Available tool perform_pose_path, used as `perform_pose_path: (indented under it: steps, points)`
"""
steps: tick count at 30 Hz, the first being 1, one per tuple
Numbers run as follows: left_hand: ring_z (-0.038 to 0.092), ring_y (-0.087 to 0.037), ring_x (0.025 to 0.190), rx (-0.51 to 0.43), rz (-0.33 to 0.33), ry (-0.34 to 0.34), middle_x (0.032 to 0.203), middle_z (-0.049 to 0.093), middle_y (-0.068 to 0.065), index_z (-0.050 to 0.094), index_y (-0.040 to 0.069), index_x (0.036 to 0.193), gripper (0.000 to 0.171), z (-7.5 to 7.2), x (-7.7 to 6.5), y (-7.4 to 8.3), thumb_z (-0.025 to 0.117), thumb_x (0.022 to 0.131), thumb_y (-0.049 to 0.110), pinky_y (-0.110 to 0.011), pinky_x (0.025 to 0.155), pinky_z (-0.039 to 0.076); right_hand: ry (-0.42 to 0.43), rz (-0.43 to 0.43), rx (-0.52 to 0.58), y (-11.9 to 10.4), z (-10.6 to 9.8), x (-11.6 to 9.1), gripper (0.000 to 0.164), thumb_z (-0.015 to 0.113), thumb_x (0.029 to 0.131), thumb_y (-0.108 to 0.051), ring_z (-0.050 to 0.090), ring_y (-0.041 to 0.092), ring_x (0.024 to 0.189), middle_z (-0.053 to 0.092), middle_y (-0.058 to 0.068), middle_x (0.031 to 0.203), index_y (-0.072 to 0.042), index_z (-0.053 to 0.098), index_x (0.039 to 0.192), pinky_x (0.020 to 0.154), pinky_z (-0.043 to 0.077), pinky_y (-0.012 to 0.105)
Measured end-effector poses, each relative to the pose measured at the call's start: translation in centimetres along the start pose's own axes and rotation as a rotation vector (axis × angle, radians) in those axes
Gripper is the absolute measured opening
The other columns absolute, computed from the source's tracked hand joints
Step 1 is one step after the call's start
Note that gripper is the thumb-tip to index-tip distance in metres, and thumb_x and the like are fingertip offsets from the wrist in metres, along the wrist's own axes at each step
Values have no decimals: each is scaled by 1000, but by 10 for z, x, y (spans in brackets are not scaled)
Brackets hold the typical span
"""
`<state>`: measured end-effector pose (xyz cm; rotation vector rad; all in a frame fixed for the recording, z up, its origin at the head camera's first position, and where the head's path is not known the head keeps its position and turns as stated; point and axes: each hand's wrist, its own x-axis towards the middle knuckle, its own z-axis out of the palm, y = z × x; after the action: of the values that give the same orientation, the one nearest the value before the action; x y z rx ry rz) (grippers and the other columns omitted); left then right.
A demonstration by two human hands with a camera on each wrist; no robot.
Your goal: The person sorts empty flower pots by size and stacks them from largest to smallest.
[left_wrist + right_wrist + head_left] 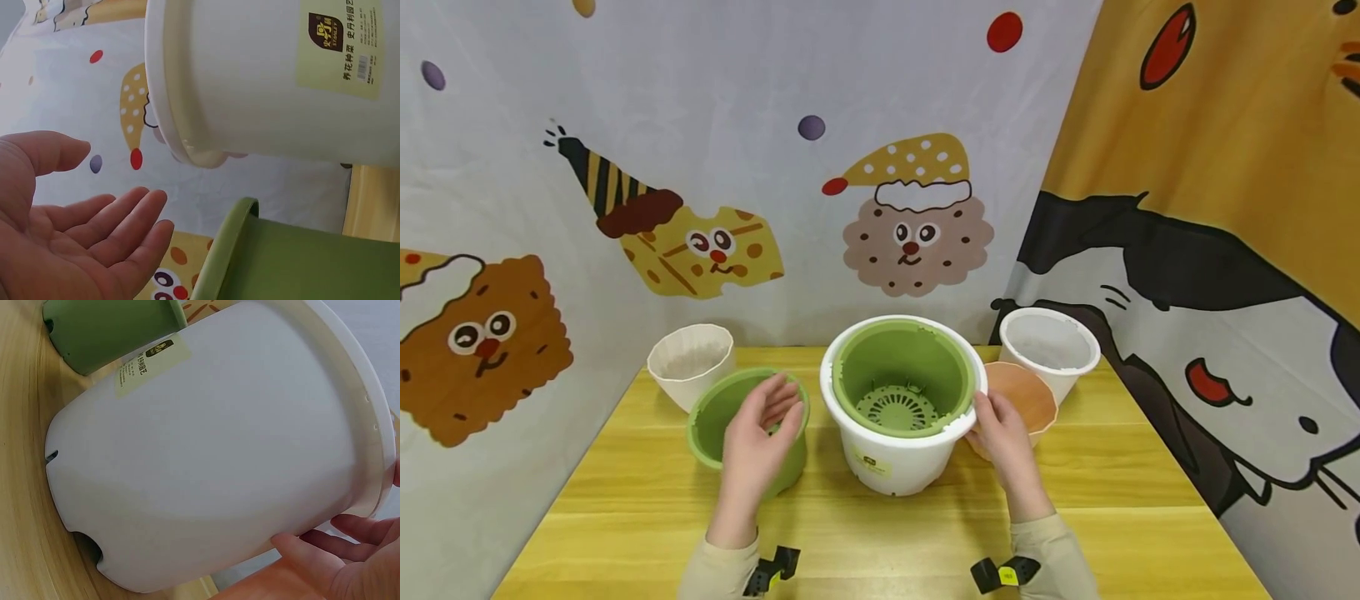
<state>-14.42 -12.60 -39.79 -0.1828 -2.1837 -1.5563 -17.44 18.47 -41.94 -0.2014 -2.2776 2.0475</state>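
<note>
A white flowerpot with a label stands in the middle, a green slotted basket nested inside it. My right hand holds the white pot's right rim. In the right wrist view, the fingers lie against the outer wall below the rim. My left hand is raised with fingers relaxed and palm showing, holding nothing. It overlaps a green flowerpot in the head view. The left wrist view shows a gap between this hand and the white pot.
Behind the green pot stands a cream faceted pot. An orange-lined pot sits by the right hand, with another white pot behind it. All rest on a wooden table before a printed cloth backdrop.
</note>
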Motion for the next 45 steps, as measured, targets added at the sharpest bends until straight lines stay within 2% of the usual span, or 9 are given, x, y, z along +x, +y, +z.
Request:
perform_pose_path:
  steps: [7, 17, 25, 32, 39, 42, 45]
  points:
    - [64, -28, 109, 46, -69, 32, 122, 65, -16, 54, -1, 137, 50, -6, -9, -2, 71, 91, 5, -22, 92, 49, 11, -6, -20, 1, -1, 1, 49, 44, 107, -30, 60, 25, 106, 54, 28, 129, 8, 49, 137, 88, 56, 35]
    - [62, -30, 112, 18, -100, 83, 127, 62, -19, 50, -3, 139, 50, -19, -12, -3, 68, 93, 4, -13, 93, 46, 13, -7, -14, 2, -1, 0, 49, 44, 106, -29, 60, 26, 106, 54, 29, 129, 9, 48, 136, 88, 57, 35]
    - [60, -31, 115, 110, -119, 154, 130, 60, -19, 48, -4, 141, 52, -33, -10, -5, 67, 94, 7, -7, 92, 41, 22, 4, -14, 3, 0, 3, 48, 44, 106, -29, 59, 31, 110, 54, 29, 130, 8, 49, 137, 89, 56, 37]
    - [59, -22, 111, 111, -128, 272, 129, 61, -18, 51, -5, 138, 50, -41, -12, -9, 68, 92, 5, -9, 93, 42, 13, 0, -11, 0, 1, 2, 49, 44, 106, -28, 59, 31, 110, 53, 30, 131, 9, 48, 137, 91, 55, 38]
    - [55, -6, 107, 117, -128, 321, 129, 60, -19, 50, -7, 138, 52, -50, -12, -15, 69, 90, 2, -10, 93, 42, 24, 6, -10, 0, 3, 2, 47, 44, 106, -26, 60, 30, 107, 53, 30, 128, 10, 48, 136, 89, 56, 38]
    - [54, -6, 108, 127, -154, 329, 130, 59, -18, 50, -6, 139, 53, -54, -12, -16, 69, 91, 5, -11, 92, 42, 26, 14, 5, 0, 4, 3, 45, 44, 106, -24, 60, 26, 104, 54, 30, 127, 10, 49, 134, 88, 57, 36]
    - [54, -16, 112, 133, -183, 332, 134, 57, -18, 49, -5, 140, 54, -57, -13, -16, 69, 92, 8, -14, 93, 44, 23, 27, 20, 0, 3, 4, 45, 44, 106, -25, 60, 25, 103, 53, 29, 128, 10, 49, 135, 88, 57, 36]
